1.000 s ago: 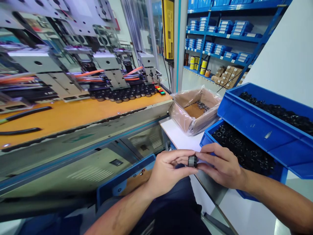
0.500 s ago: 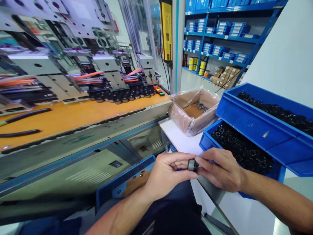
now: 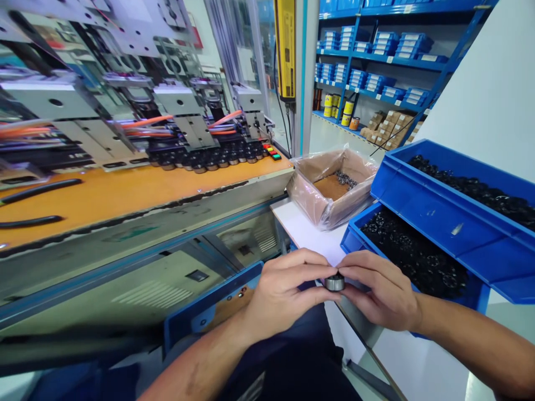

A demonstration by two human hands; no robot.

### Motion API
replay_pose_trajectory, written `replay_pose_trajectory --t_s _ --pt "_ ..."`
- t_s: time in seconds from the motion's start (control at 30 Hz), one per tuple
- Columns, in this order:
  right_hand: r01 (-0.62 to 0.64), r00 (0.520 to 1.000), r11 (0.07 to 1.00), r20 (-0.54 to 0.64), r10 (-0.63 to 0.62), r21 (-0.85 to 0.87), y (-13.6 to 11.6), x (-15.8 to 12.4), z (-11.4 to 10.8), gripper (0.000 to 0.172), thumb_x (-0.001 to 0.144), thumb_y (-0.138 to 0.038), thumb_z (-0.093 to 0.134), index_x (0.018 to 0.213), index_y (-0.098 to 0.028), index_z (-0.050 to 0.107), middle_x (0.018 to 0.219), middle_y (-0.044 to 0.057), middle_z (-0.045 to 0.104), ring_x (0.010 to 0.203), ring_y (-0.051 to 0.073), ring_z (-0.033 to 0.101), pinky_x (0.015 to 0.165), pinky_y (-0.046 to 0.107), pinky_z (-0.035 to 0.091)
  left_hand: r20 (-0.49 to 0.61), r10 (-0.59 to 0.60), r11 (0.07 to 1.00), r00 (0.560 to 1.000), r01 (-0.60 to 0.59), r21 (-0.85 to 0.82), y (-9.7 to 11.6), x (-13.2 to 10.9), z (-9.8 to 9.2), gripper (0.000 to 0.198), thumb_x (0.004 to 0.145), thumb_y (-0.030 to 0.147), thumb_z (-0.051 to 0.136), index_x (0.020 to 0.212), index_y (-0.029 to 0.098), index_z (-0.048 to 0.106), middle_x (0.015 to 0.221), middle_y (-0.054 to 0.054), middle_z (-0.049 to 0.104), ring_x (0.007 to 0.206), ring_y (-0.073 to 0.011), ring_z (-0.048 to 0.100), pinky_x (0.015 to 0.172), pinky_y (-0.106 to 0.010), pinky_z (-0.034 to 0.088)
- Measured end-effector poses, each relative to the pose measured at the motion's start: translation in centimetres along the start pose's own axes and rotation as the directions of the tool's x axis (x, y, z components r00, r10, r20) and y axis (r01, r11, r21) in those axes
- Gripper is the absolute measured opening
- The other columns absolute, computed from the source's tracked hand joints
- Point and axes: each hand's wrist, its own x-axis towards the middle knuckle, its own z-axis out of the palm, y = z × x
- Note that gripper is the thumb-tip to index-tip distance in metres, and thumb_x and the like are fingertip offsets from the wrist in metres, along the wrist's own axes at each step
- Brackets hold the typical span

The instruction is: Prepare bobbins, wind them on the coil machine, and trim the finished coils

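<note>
Pinching small round grey ring [image 3: 334, 283] btwn L hand [image 3: 284, 289] + R hand [image 3: 378, 291] | shiny metal rim | blue plastic bin [image 3: 350, 242] nr R hand

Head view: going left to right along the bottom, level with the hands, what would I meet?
Blue open tray with a brown floor → left hand → small grey metal ring, pinched by both hands' fingertips → right hand → lower blue plastic bin of black round parts.

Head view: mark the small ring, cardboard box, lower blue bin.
small ring [image 3: 334, 283], head view, its grey side band.
cardboard box [image 3: 310, 201], head view, its near wall.
lower blue bin [image 3: 350, 239], head view, its front corner.
</note>
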Motion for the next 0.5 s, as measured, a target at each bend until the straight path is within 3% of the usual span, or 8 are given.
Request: replay_pose_trajectory --t_s 0.07,0.17,0.27,0.33,0.43,0.5 --pt "-0.027 0.999 0.999 0.037 0.025 0.035 -0.1 0.0 0.0 0.029 0.085 -0.005 0.062 0.114 -0.010 0.060 0.092 0.013 0.069 0.086 0.018 0.067 0.071 0.031 0.063 0.025 0.025 0.999 0.999 -0.026 0.036 0.0 0.0 -0.3 0.029 0.067 0.012 0.084 0.095 0.016 0.077 0.082 -0.007 0.076 0.069 -0.0142 0.072 0.067 -0.018 0.059" --pt "-0.048 0.998 0.999 0.049 0.048 0.008 0.0 0.0 -0.1 0.027 0.086 -0.005 0.061 0.112 -0.010 0.060 0.093 0.014 0.068 0.086 0.018 0.067 0.072 0.031 0.063 -0.010 -0.029 1.000 1.000 0.029 0.013 -0.1 -0.5 0.2 0.029 0.070 0.012 0.082 0.097 0.017 0.076 0.085 -0.007 0.075 0.073 -0.0147 0.072 0.069 -0.020 0.059" --pt "0.007 1.000 0.997 0.018 -0.006 -0.082 0.3 -0.3 0.0 0.023 0.085 -0.006 0.063 0.108 -0.008 0.060 0.090 0.013 0.067 0.085 0.018 0.065 0.071 0.031 0.062 -0.077 -0.162 0.985 0.984 0.156 -0.078 -0.4 -1.0 1.1 0.033 0.066 0.013 0.085 0.097 0.019 0.076 0.093 -0.008 0.073 0.085 -0.0173 0.070 0.077 -0.024 0.057" --pt "0.062 0.998 0.990 0.025 -0.059 -0.128 0.5 -0.3 0.1 0.023 0.084 -0.006 0.064 0.107 -0.008 0.060 0.088 0.013 0.067 0.086 0.018 0.064 0.071 0.032 0.061 -0.088 -0.307 0.932 0.948 0.280 -0.231 -0.7 -1.3 1.7 0.031 0.064 0.015 0.087 0.093 0.019 0.076 0.093 -0.007 0.071 0.084 -0.0164 0.068 0.074 -0.024 0.056" --pt "0.034 0.999 0.991 0.007 -0.034 -0.127 0.6 -0.2 0.2 0.027 0.085 -0.011 0.066 0.111 -0.008 0.058 0.095 0.015 0.066 0.092 0.020 0.063 0.076 0.037 0.060 0.088 -0.503 0.676 0.860 0.455 -0.580 -1.3 -1.8 2.4 0.029 0.075 0.025 0.080 0.103 0.021 0.074 0.091 -0.006 0.071 0.078 -0.0151 0.068 0.071 -0.025 0.055" --pt "-0.012 1.000 0.996 -0.014 0.011 -0.089 0.5 0.0 0.1 0.026 0.088 -0.014 0.063 0.113 -0.010 0.058 0.098 0.015 0.065 0.095 0.021 0.063 0.078 0.039 0.060 0.231 -0.543 0.474 0.807 0.522 -0.709 -1.8 -2.3 2.6 0.037 0.082 0.036 0.073 0.116 0.022 0.069 0.091 -0.008 0.073 0.080 -0.0169 0.069 0.076 -0.029 0.056"
